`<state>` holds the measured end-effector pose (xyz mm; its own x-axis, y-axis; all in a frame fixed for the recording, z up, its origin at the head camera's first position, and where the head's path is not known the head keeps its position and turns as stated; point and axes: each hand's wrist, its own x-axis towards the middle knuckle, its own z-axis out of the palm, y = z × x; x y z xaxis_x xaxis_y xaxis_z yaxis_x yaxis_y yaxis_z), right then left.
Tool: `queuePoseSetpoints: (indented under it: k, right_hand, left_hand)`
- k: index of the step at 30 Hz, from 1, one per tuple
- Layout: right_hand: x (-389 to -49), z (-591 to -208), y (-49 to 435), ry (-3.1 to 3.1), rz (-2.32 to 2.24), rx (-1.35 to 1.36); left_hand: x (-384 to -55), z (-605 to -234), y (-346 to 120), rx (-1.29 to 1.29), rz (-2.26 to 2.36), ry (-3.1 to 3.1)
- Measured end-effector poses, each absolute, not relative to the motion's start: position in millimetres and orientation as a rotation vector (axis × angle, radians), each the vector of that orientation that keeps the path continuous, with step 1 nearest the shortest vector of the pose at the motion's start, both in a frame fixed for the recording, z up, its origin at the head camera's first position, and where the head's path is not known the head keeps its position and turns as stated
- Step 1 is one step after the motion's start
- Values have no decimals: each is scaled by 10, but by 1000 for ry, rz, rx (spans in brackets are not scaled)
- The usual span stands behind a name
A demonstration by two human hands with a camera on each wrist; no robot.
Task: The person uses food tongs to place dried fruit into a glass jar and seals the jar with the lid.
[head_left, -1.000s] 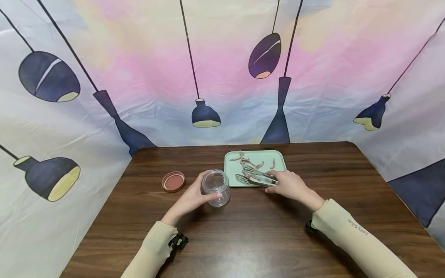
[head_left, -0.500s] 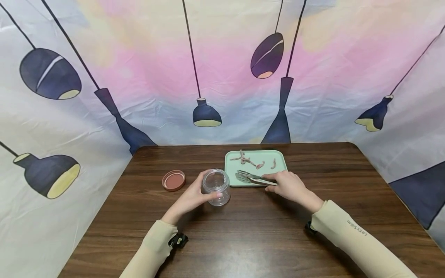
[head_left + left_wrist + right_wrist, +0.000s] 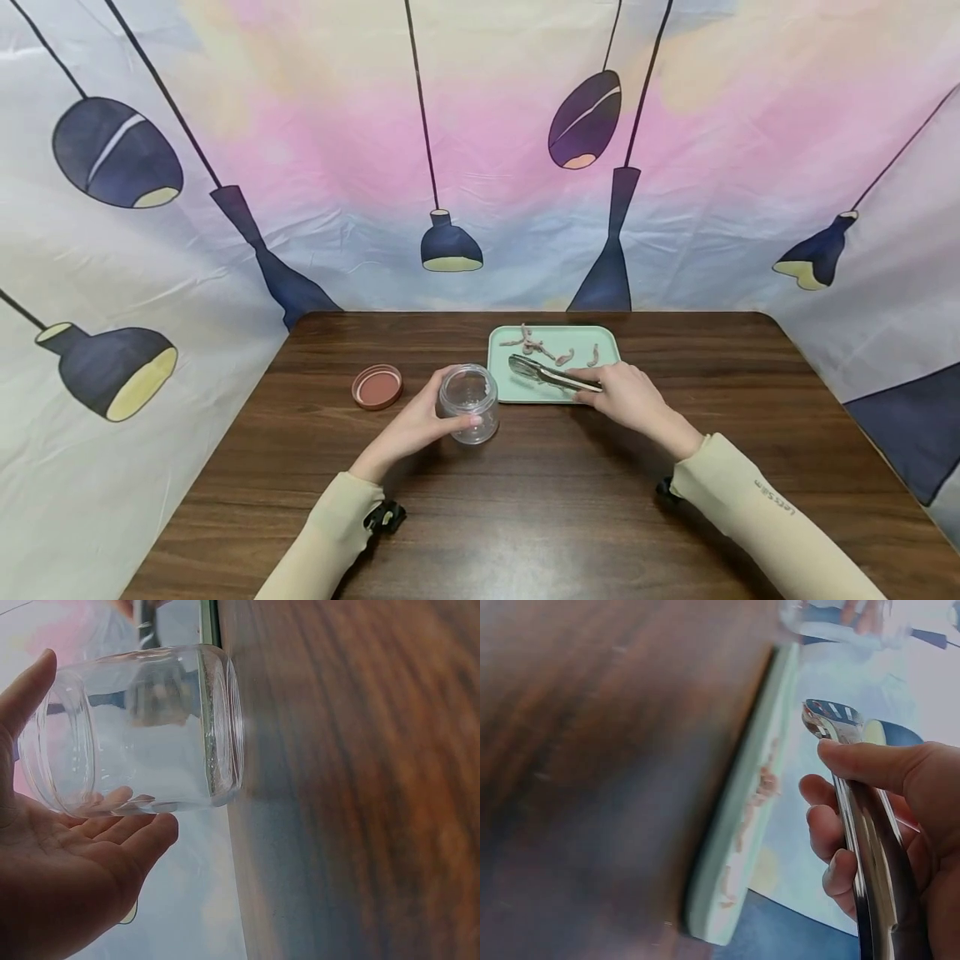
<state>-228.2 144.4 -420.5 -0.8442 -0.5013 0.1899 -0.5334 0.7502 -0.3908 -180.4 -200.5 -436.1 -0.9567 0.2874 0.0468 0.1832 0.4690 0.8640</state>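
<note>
My left hand (image 3: 418, 427) holds a clear, lidless jar (image 3: 471, 408) standing upright on the table, thumb on its near side and fingers behind. In the left wrist view, the jar's (image 3: 150, 742) wall lets the tong heads show through, blurred. My right hand (image 3: 633, 398) grips metal serving tongs (image 3: 557, 377) with the arms pressed together. The slotted tong heads (image 3: 832, 716) are raised above the pale green tray (image 3: 581, 335), and a small reddish bit shows at their edge. On the tray lie several thin, pinkish-brown, wrinkled strips (image 3: 531, 345).
A reddish-brown round lid (image 3: 377, 388) lies to the left of the jar. The brown wooden table (image 3: 510, 517) ends at a fabric backdrop (image 3: 337, 150) printed with hanging lamps.
The tongs were spread low over the tray's front part; their arms have come together and they have lifted off the tray. My left hand and the jar stay in place.
</note>
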Motion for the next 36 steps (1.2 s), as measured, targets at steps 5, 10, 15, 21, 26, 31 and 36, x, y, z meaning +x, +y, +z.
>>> queuePoseSetpoints:
  k: [5, 10, 15, 21, 26, 31, 36]
  right_hand:
    - [-2289, -4026, 1457, -2780, 737, 836]
    - [-2271, -3842, 1427, -2694, 772, 838]
    - [-2210, -3754, 1322, -2643, 795, 903]
    - [-2089, -3681, 1131, -2627, 807, 987]
    - [-1989, -3616, 1007, -2618, 747, 1070]
    - [-1938, -3604, 924, -2628, 713, 1113]
    - [-1946, -3661, 888, -2656, 672, 1094]
  left_hand:
    - [-1797, -4369, -2003, 406, 1517, 2584]
    - [-1797, -4375, -1990, 425, 1548, 2565]
    - [-1794, -4373, -2010, 426, 1536, 2573]
    - [-1801, -4382, -2023, 405, 1505, 2590]
    - [-1793, -4357, -2008, 355, 1458, 2601]
    - [-1790, -4350, -2011, 323, 1461, 2578]
    - [-1797, -4360, -2012, 319, 1450, 2592]
